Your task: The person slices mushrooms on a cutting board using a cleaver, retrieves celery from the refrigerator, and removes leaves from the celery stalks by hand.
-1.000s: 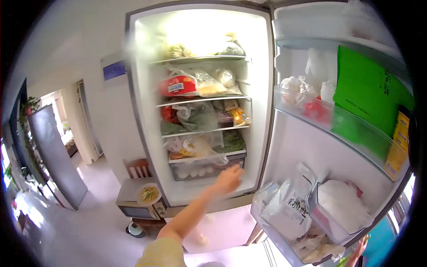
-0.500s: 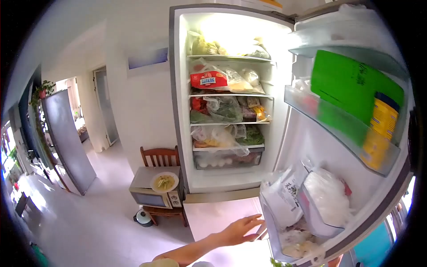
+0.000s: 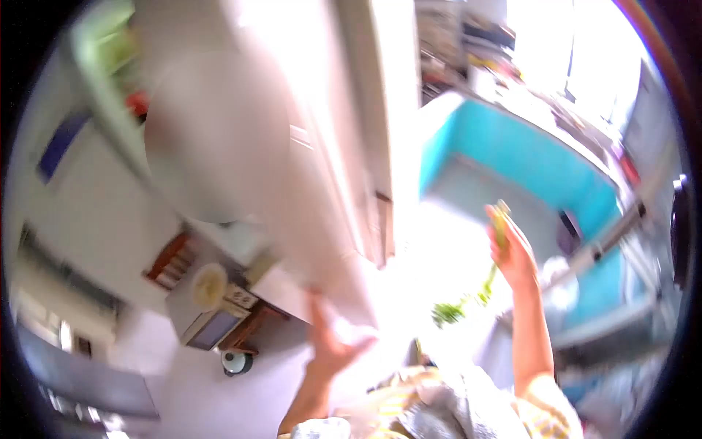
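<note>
My right hand [image 3: 514,252] is closed around the stalks of a bunch of leafy greens [image 3: 488,287], held out over the floor on the right. Its stalk ends stick up past my fingers and the leaves hang below. My left hand [image 3: 333,342] is at the lower edge of the refrigerator door [image 3: 322,219], thumb out and fingers stretched along it; blur hides whether they press on it. The door is smeared by motion and covers most of the refrigerator's inside, of which a lit strip [image 3: 110,62] shows at top left.
A plate of food [image 3: 210,287] sits on a small oven [image 3: 212,329] on a wooden chair [image 3: 172,257], with a lidded pot [image 3: 237,363] on the floor below. At right runs a turquoise-sided counter [image 3: 534,143] with a metal bar [image 3: 599,252] in front.
My view has turned right and tilted. The refrigerator door has swung from wide open towards the left, with my left hand at its edge. My right hand and the greens have come into full view.
</note>
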A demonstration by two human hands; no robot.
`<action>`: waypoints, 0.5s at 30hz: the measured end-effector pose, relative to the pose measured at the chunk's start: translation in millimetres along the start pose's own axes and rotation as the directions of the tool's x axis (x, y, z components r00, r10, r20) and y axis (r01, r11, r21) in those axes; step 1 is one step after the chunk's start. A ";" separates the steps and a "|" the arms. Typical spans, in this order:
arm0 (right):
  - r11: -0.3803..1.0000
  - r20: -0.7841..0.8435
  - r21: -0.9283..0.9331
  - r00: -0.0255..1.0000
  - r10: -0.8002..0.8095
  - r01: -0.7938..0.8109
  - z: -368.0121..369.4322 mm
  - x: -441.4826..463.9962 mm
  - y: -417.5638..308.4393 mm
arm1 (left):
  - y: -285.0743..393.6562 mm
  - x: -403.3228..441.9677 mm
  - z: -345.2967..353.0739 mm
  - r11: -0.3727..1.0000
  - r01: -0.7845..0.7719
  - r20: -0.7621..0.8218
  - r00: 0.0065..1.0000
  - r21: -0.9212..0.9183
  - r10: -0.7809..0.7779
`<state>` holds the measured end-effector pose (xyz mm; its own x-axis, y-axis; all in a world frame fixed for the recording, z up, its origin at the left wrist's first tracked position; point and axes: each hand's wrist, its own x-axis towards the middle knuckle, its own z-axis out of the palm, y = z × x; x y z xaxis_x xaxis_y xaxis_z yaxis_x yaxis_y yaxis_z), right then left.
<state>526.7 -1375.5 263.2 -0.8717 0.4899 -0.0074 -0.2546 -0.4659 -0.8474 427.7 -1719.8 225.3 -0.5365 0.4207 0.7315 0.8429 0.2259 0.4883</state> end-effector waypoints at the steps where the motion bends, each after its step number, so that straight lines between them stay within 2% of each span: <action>1: 0.992 0.103 0.111 0.992 -0.071 0.060 4.6 0.7 0.1 | -2.4 0.2 -8.3 0.971 0.213 -0.053 0.974 -0.112 -0.219; 2: 0.982 0.171 0.178 0.981 -0.094 0.064 5.0 1.0 -1.5 | -14.0 0.3 -12.2 0.954 0.276 -0.167 0.941 -0.115 -0.293; 3: 0.977 0.174 0.200 0.979 -0.110 0.075 2.8 0.4 -0.5 | -14.4 8.3 -26.5 0.935 0.352 -0.187 0.916 -0.049 -0.355; 4: 0.971 0.202 0.221 0.970 -0.134 0.088 1.8 4.2 -1.8 | -34.1 9.7 -38.0 0.949 0.265 -0.227 0.927 -0.171 -0.300; 6: 0.945 0.169 0.312 0.974 -0.152 0.093 -8.7 19.3 1.2 | -81.6 6.9 -70.4 0.958 0.279 -0.259 0.922 -0.068 -0.287; 8: 0.904 0.124 0.418 0.981 -0.149 0.085 -20.4 35.7 2.0 | -107.7 9.9 -100.0 0.910 0.408 -0.328 0.871 0.071 -0.365; 10: 0.859 0.126 0.503 0.975 -0.183 0.096 -38.0 54.3 -0.7 | -114.7 26.1 -114.0 0.896 0.433 -0.402 0.840 0.095 -0.363; 12: 0.802 0.169 0.593 0.962 -0.215 0.075 -67.3 74.6 -6.0 | -114.8 38.6 -104.4 0.879 0.465 -0.605 0.731 0.102 -0.317; 13: 0.770 0.187 0.635 0.955 -0.231 0.062 -78.6 85.2 -8.7 | -116.6 47.4 -92.0 0.858 0.513 -0.798 0.529 0.029 -0.290; 14: 0.769 0.189 0.637 0.954 -0.231 0.060 -89.4 95.6 -13.8 | -112.7 52.3 -79.9 0.815 0.548 -0.852 0.504 0.188 -0.143; 15: 0.767 0.192 0.639 0.953 -0.233 0.058 -98.9 105.6 -21.4 | -104.9 63.7 -54.6 0.871 0.454 -0.807 0.577 0.191 -0.124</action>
<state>481.5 -1240.9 228.1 -0.8524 0.4337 0.2921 -0.5136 -0.7994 -0.3117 303.0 -1764.6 246.7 -0.4470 -0.4942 0.7457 0.4981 0.5549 0.6663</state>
